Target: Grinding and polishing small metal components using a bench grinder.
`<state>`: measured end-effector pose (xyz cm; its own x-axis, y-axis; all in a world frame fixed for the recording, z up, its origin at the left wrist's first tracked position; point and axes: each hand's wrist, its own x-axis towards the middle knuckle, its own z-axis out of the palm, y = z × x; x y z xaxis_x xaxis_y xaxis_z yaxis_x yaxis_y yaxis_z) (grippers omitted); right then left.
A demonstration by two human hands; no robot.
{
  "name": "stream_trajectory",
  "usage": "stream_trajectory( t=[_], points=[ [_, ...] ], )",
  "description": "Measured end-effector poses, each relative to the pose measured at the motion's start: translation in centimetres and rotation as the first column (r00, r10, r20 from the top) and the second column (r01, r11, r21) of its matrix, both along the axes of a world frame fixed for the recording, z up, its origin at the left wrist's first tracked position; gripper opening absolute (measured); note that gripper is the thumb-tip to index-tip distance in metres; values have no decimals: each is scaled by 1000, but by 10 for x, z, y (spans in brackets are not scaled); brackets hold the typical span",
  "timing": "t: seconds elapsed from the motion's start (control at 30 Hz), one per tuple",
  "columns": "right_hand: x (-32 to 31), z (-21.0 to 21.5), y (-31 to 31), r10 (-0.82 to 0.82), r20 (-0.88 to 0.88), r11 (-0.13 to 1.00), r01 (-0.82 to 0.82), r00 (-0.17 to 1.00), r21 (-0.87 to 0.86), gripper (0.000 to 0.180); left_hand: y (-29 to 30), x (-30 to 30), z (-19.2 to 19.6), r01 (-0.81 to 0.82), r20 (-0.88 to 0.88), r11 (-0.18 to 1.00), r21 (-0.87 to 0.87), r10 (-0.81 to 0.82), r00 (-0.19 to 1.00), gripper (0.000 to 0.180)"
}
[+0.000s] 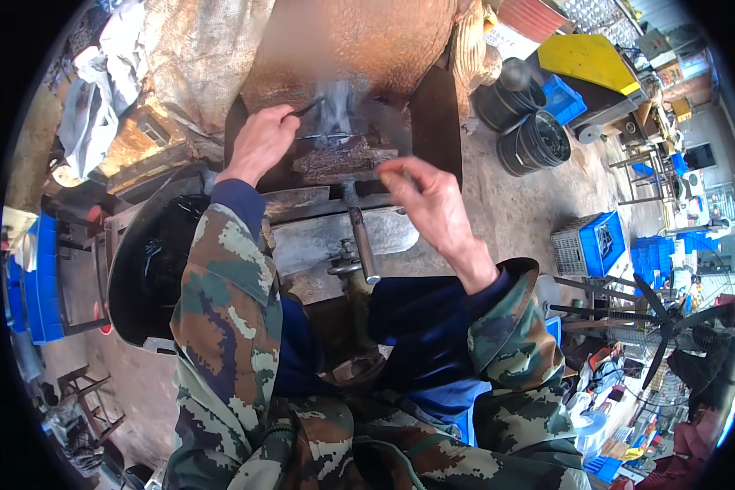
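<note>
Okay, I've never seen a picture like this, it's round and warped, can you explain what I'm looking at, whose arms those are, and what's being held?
This is one view from a fisheye camera worn on a person's head, looking down, so straight edges bend. The two arms in camouflage sleeves are the wearer's own. The left hand pinches a thin dark metal rod over a rusty metal block on a steel work stand. The right hand hovers beside the block, fingers loosely curled; whether it holds anything is unclear. A dark welding mask sits at the left. Black buckets and blue crates stand on the floor to the right.
</note>
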<state>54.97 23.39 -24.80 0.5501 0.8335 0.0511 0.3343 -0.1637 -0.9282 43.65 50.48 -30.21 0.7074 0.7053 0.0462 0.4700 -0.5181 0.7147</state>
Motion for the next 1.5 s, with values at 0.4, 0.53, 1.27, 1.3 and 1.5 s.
stream_trajectory(
  t=[0.4, 0.53, 1.27, 1.3, 1.5],
  points=[
    [-32, -17, -36, 513, 638, 849, -448, 574, -280, 53, 10, -26, -15, -175, 26, 957, -229, 186, 982, 31],
    [-26, -16, -26, 410, 623, 889, -445, 666, -109, 52, 13, -16, -29, -199, 280, 921, -335, 298, 913, 31],
    [55, 33, 185, -281, 95, 938, 253, 955, 236, 31, -18, -13, 30, -155, 551, 880, -449, 409, 728, 24],
    [57, 33, 187, -300, 81, 932, 274, 950, 237, 32, -19, -10, 29, -150, 552, 884, -443, 401, 731, 25],
    [62, 30, 198, -295, 100, 935, 265, 950, 233, 29, -25, -8, 32, -74, 571, 853, -516, 408, 712, 27]
  ],
)
